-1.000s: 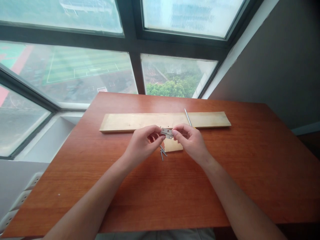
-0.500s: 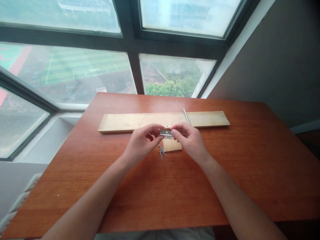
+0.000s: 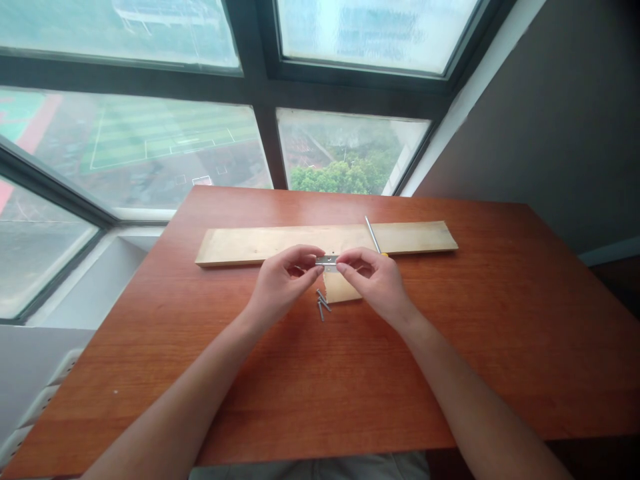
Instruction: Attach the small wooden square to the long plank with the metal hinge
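Note:
Between my two hands is a small silver hinge (image 3: 328, 261). My left hand (image 3: 287, 277) pinches its left end with thumb and fingers, and my right hand (image 3: 376, 275) pinches the right end. Just below the hinge, a flat tan piece (image 3: 341, 288) with a ragged left edge lies on the table, partly covered by my right hand. Several metal screws (image 3: 323, 301) are loose beside it. Beyond my hands, a long pale wooden plank (image 3: 280, 241) stretches across the table. A screwdriver (image 3: 372, 233) leans over the plank, its yellow handle mostly hidden behind my right hand.
The brown wooden table (image 3: 320, 387) carries everything. Dark window frames (image 3: 260, 87) rise behind its far edge, with a grey wall (image 3: 565, 120) to the right. White power sockets (image 3: 47, 397) show low at the left, beside the table edge.
The hinge has tilted in my fingers, so its face looks narrower, and it sits slightly higher. A bit of the screwdriver's yellow handle now shows. The plank and screws stay put.

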A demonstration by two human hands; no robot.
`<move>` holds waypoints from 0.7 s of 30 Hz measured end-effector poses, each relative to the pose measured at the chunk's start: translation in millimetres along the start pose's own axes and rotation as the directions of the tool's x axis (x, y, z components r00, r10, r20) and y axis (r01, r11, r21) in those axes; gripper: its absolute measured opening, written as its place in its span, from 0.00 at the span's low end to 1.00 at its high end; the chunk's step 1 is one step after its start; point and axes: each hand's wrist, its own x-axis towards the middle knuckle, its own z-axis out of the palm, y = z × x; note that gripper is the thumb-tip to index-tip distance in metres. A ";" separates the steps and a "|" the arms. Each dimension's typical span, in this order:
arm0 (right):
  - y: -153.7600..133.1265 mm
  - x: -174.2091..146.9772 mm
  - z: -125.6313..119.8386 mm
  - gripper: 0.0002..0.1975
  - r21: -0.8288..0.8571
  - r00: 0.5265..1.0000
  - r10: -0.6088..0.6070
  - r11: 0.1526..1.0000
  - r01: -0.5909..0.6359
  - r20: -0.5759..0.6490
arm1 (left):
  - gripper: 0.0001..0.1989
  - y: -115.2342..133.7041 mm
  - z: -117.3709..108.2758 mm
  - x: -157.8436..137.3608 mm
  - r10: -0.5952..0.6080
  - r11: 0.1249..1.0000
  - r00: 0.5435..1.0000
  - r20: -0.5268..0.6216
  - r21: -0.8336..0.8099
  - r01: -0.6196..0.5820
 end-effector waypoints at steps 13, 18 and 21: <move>9.2 2.9 -2.4 0.05 -0.330 0.972 -0.205 0.931 0.158 -0.114 | 0.04 -11.1 -1.6 9.8 0.142 0.946 0.973 -0.182 0.314 -0.079; 12.2 4.2 -3.7 0.06 -0.389 0.964 -0.246 0.902 0.188 -0.103 | 0.05 -18.4 -4.0 12.7 0.187 0.844 0.970 -0.153 0.531 -0.079; 11.5 4.3 -4.2 0.06 -0.400 0.962 -0.255 0.895 0.198 -0.094 | 0.05 -21.7 -4.6 14.0 0.191 0.811 0.974 -0.119 0.579 -0.088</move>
